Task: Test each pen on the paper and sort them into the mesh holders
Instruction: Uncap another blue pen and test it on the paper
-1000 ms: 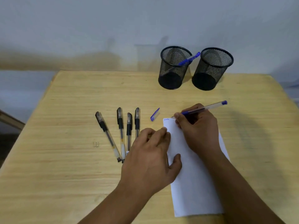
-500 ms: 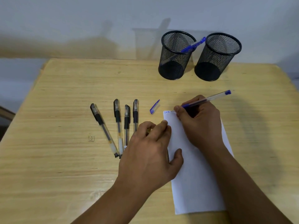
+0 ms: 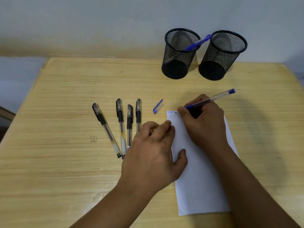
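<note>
Right hand: the right hand grips a blue pen between thumb and fingers, with the tip pressed on the top left corner of the paper. The barrel slants up and to the right, its blue end cap pointing toward the far right of the table.

Left hand: the left hand lies palm down, empty, with its fingers loosely curled. The thumb and the index fingertip rest on the left edge of the paper, pinning it.

Paper: a white sheet, long and narrow, lies on the wooden table under both hands. A short line of blue writing sits at its top left corner, just beside the pen tip; the words are too small to read.

Loose cap: a blue cap lies on the table just left of the paper's top corner, apart from it.

Black pens: 4 black pens lie in a loose fan left of the left hand, caps on and pointing away. The lower ends of the 2 on the right are hidden by the left hand.

Holders: 2 black mesh holders stand side by side near the far edge. The left holder has 1 capped blue pen leaning on its right rim. The right holder looks empty.
</note>
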Motion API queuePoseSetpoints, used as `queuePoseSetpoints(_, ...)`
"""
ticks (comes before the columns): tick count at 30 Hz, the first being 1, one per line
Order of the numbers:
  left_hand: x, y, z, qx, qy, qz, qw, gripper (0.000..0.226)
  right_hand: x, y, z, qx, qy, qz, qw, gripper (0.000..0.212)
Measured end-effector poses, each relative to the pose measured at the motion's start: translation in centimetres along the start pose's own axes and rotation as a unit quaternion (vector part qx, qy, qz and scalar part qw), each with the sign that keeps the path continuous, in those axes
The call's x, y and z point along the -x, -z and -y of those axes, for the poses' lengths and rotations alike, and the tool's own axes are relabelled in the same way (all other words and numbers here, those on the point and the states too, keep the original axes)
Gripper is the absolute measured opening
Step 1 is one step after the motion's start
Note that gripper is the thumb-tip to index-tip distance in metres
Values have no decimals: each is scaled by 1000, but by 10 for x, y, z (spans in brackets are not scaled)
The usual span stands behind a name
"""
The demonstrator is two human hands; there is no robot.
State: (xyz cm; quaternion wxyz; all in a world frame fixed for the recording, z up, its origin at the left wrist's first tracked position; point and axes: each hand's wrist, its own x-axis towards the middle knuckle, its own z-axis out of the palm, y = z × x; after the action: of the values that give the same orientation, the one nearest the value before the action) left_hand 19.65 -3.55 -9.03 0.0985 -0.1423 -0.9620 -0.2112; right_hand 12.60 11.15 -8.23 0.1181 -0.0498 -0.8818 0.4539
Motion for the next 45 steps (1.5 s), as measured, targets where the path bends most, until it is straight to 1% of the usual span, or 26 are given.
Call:
queuePoseSetpoints(12,0,0,1,-5,-4,2,1000,57,-1,-2,0,-1,-7,-4,1000,13)
queuePoseSetpoints(20,0,0,1,-3,-4,-2,1000,57,1,3,3,20,-8,21,1000,15)
queuePoseSetpoints(25,0,-1,2,-6,-5,-5,1000,57,-1,2,3,13,-7,-2,1000,14)
queuePoseSetpoints(45,-1,-1,2,-11,-4,2,1000,58,-1,1,1,31,1,12,999,17)
